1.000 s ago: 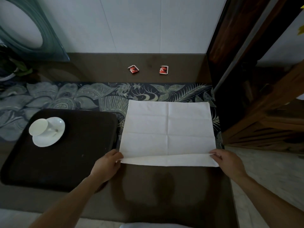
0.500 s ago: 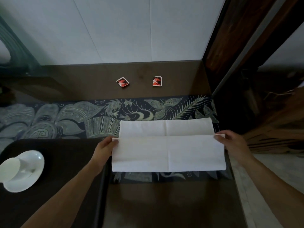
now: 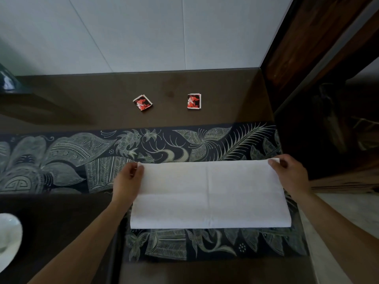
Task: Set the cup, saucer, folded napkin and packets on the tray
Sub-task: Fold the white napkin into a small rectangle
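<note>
Now folded in half: white napkin (image 3: 209, 193), lying flat across the patterned dark runner (image 3: 61, 160) on the brown table (image 3: 82, 99), fold line along the near edge, open edges along the far side. Left hand (image 3: 128, 181) pinching the far left corner, thumb and fingertips closed narrowly on the cloth. Right hand (image 3: 291, 175) pinching the far right corner the same way, a little of the cloth curling up over the fingers. Both forearms reaching in from the near side. Beyond the runner, well apart from the napkin, two small red-and-black packets: left packet (image 3: 142, 102) turned at an angle, right packet (image 3: 194, 101) sitting square, both flat on bare table near the white wall (image 3: 164, 33). At the far left edge, part of a white saucer (image 3: 8, 238) resting on the dark tray (image 3: 61, 232); cup cut off by the frame, not tellable. Tray's right rim just beside the napkin's left edge, under the left forearm.
</note>
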`<state>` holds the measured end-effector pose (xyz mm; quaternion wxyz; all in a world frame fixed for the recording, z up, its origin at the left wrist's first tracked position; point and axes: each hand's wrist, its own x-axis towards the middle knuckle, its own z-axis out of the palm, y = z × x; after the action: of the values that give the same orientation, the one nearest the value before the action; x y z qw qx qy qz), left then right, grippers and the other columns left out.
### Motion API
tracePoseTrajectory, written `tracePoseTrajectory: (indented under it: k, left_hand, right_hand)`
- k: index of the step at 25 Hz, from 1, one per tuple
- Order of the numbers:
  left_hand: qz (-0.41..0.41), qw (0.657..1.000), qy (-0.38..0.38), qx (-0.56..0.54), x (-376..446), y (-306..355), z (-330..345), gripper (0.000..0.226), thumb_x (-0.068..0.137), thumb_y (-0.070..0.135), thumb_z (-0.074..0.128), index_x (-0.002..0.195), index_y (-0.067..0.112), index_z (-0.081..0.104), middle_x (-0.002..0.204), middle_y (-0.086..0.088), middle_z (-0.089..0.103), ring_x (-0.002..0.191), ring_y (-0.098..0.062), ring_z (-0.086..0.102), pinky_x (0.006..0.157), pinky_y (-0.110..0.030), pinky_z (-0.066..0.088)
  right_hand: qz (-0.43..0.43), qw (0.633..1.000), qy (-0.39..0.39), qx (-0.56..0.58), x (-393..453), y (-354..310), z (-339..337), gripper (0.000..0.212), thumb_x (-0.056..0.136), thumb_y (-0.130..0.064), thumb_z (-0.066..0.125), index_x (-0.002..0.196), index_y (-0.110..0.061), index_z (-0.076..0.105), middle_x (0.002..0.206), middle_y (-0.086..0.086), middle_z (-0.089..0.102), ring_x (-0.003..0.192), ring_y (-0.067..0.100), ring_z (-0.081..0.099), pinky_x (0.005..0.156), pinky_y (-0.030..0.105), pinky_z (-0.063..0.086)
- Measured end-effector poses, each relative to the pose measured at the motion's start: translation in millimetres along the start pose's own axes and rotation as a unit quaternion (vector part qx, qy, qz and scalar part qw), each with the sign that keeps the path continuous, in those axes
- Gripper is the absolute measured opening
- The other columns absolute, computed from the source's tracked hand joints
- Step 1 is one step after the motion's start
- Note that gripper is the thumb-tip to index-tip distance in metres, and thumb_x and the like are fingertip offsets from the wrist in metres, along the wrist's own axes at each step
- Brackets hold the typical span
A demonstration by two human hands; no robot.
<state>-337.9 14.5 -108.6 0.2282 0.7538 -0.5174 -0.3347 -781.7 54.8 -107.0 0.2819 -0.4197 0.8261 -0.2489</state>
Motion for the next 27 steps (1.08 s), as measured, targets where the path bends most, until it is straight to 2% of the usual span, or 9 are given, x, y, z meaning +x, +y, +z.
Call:
tracePoseTrajectory:
  k: [3,8,10,12,14,16,18,21,27]
  left_hand:
    - [-0.008,0.999,0.024,0.029,3.6,2.6,4.4,0.014,0.094,0.034,0.054,0.089,0.023,0.059,0.074,0.004,0.063,0.066,-0.017,0.057,0.056,-0.029,0.041]
    - [0.019,0.987,0.057,0.151,-3.2,10.0,11.2,0.016,0.094,0.029,0.051,0.092,0.013,0.053,0.085,-0.006,0.058,0.077,-0.03,0.057,0.059,-0.034,0.041]
    - [0.01,0.98,0.077,0.184,-10.8,15.1,12.3,0.025,0.094,0.029,0.054,0.11,0.01,0.052,0.108,-0.014,0.055,0.098,-0.036,0.054,0.074,-0.045,0.047]
    - [0.053,0.966,0.107,0.228,-28.0,19.0,16.8,0.04,0.093,0.03,0.056,0.127,0.01,0.048,0.127,-0.018,0.049,0.115,-0.037,0.045,0.091,-0.052,0.042]
    - [0.166,0.952,0.096,0.239,-60.5,24.8,33.7,0.043,0.095,0.032,0.052,0.134,0.014,0.047,0.137,-0.013,0.047,0.127,-0.033,0.041,0.102,-0.053,0.036]
    - [0.252,0.938,0.019,0.237,-102.1,29.6,65.0,0.046,0.099,0.035,0.04,0.143,0.017,0.04,0.149,-0.007,0.041,0.141,-0.028,0.03,0.112,-0.052,0.029]
    - [0.296,0.918,-0.054,0.259,-137.0,28.5,94.0,0.053,0.101,0.035,0.03,0.151,0.018,0.028,0.16,-0.006,0.025,0.149,-0.025,0.012,0.118,-0.052,0.019]
    - [0.275,0.912,-0.069,0.297,-152.1,16.2,110.4,0.057,0.101,0.032,0.029,0.154,0.015,0.017,0.163,-0.006,0.009,0.15,-0.025,0.002,0.117,-0.052,0.014]
    - [0.244,0.906,-0.068,0.338,-139.6,-15.4,87.3,0.062,0.102,0.044,0.023,0.155,0.02,0.003,0.164,-0.001,0.001,0.15,-0.018,-0.002,0.12,-0.048,0.011]
  right_hand:
    - [-0.01,0.999,0.024,-0.039,-0.1,1.7,6.2,0.024,0.092,-0.035,0.062,0.108,-0.017,0.064,0.089,0.001,0.062,0.078,0.018,0.054,0.069,0.029,0.038]
    - [-0.015,0.994,0.047,-0.094,-7.4,-8.5,12.2,0.024,0.092,-0.026,0.062,0.112,-0.014,0.062,0.116,0.015,0.057,0.1,0.036,0.057,0.074,0.036,0.042]
    - [-0.028,0.984,0.11,-0.139,-21.7,-17.6,13.1,0.031,0.088,-0.023,0.067,0.118,-0.016,0.06,0.125,0.016,0.05,0.108,0.04,0.049,0.08,0.044,0.045]
    - [-0.093,0.969,0.149,-0.175,-48.4,-28.9,20.3,0.038,0.086,-0.026,0.068,0.121,-0.018,0.058,0.128,0.013,0.05,0.111,0.039,0.045,0.084,0.046,0.043]
    - [-0.187,0.959,0.091,-0.192,-86.6,-38.8,42.7,0.039,0.09,-0.035,0.061,0.126,-0.02,0.055,0.134,0.009,0.05,0.12,0.033,0.042,0.092,0.046,0.042]
    - [-0.255,0.94,0.0,-0.226,-126.2,-44.6,74.9,0.044,0.097,-0.042,0.045,0.135,-0.021,0.048,0.146,0.006,0.044,0.137,0.03,0.034,0.107,0.049,0.035]
    - [-0.286,0.915,-0.053,-0.278,-156.3,-44.9,103.6,0.053,0.098,-0.044,0.033,0.145,-0.019,0.039,0.156,0.008,0.034,0.146,0.033,0.022,0.115,0.056,0.026]
    - [-0.272,0.905,-0.06,-0.322,-170.0,-35.6,121.6,0.062,0.097,-0.045,0.032,0.152,-0.015,0.028,0.16,0.011,0.022,0.148,0.035,0.013,0.115,0.061,0.021]
    - [-0.225,0.912,-0.037,-0.34,-157.2,-1.0,107.8,0.073,0.098,-0.057,0.023,0.155,-0.015,0.005,0.164,0.007,0.004,0.151,0.028,0.001,0.12,0.055,0.009]
